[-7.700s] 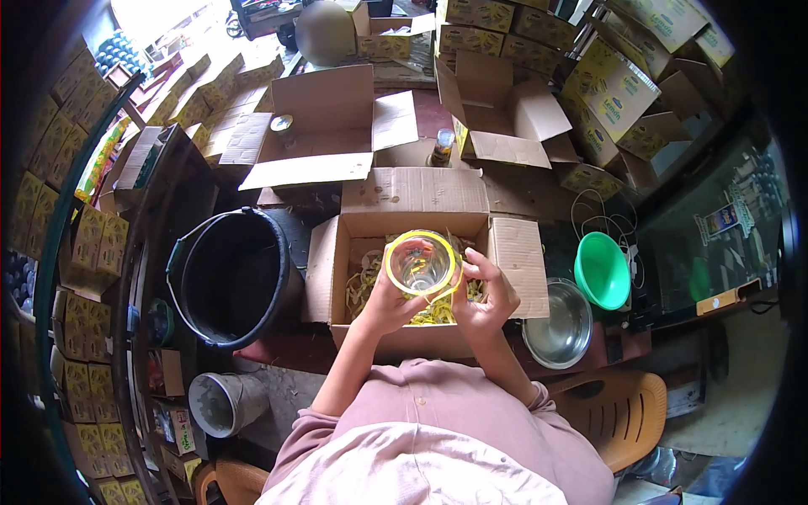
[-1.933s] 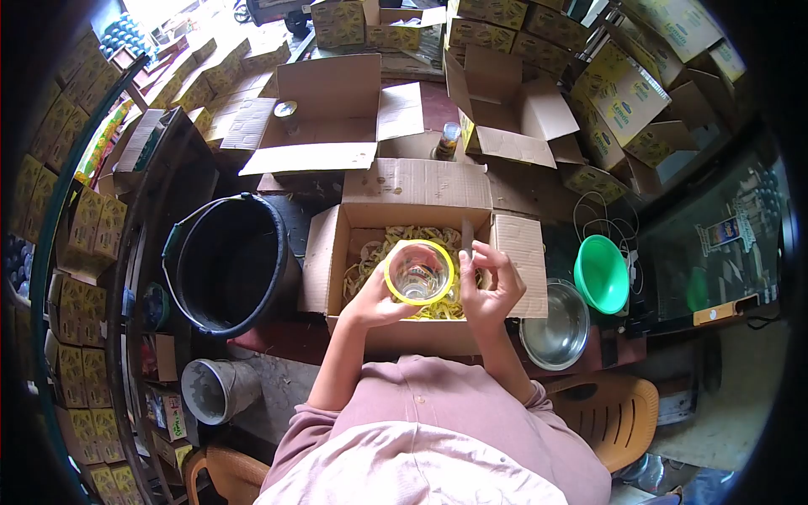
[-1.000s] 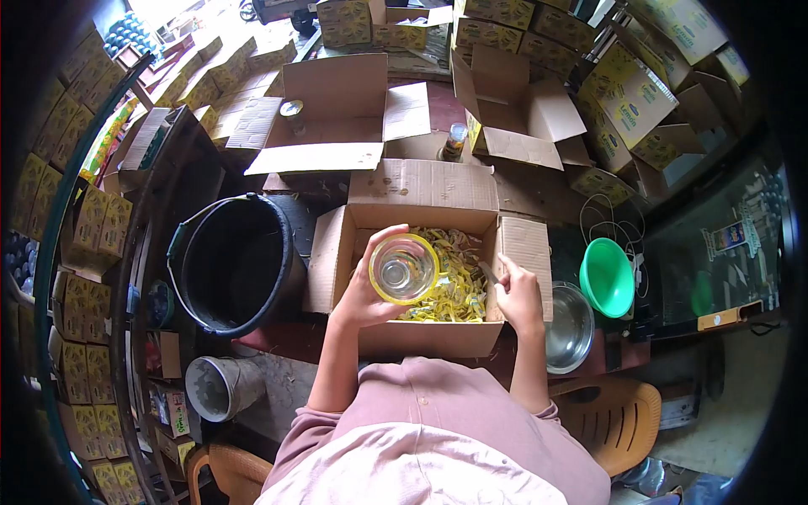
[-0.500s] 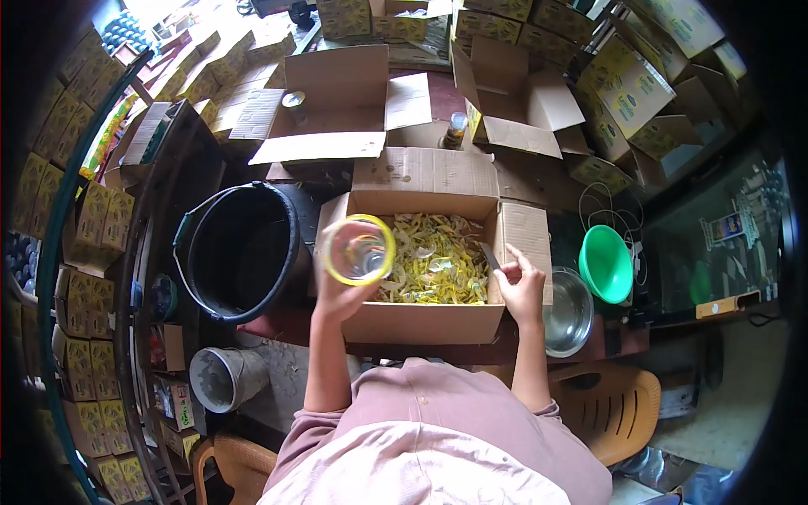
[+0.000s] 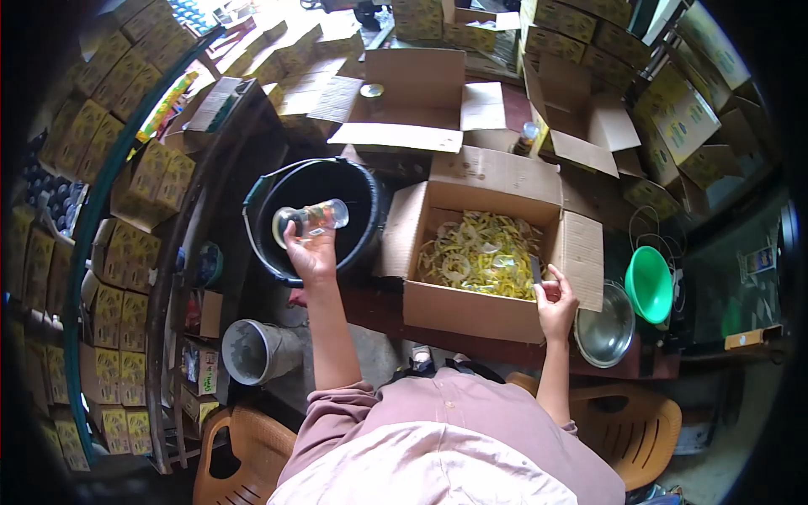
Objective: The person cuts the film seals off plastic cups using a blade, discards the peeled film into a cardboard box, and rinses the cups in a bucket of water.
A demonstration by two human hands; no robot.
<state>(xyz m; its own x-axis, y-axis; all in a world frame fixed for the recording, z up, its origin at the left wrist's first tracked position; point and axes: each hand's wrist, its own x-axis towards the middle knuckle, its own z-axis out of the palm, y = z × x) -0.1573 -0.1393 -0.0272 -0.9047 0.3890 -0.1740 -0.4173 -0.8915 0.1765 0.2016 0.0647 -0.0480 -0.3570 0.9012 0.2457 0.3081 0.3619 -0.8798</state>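
Note:
My left hand [image 5: 311,254] is closed around a clear jar [image 5: 338,214], which lies tilted on its side above the black bucket [image 5: 373,244]. Bits of yellow and orange show on the jar's wall. Over at the right side of the open cardboard box [image 5: 471,313], my right hand [image 5: 557,305] pinches a flat, dark blade [image 5: 535,269], perhaps a knife; its handle is hidden by my fingers. Yellow peel-like strips and clear film scraps [image 5: 475,248] fill the bottom of this box.
Right of the box are a metal bowl [image 5: 619,341] and a green bowl [image 5: 648,284]. Two open cartons [image 5: 412,84] stand behind, with another jar [image 5: 526,139] between them. A grey bucket [image 5: 282,352] is below left. Stacked boxes [image 5: 118,303] line the left.
My left hand has carried the jar left from above the box to above the black bucket, tipping it sideways. My right hand stays by the box edge with the blade. The view has shifted.

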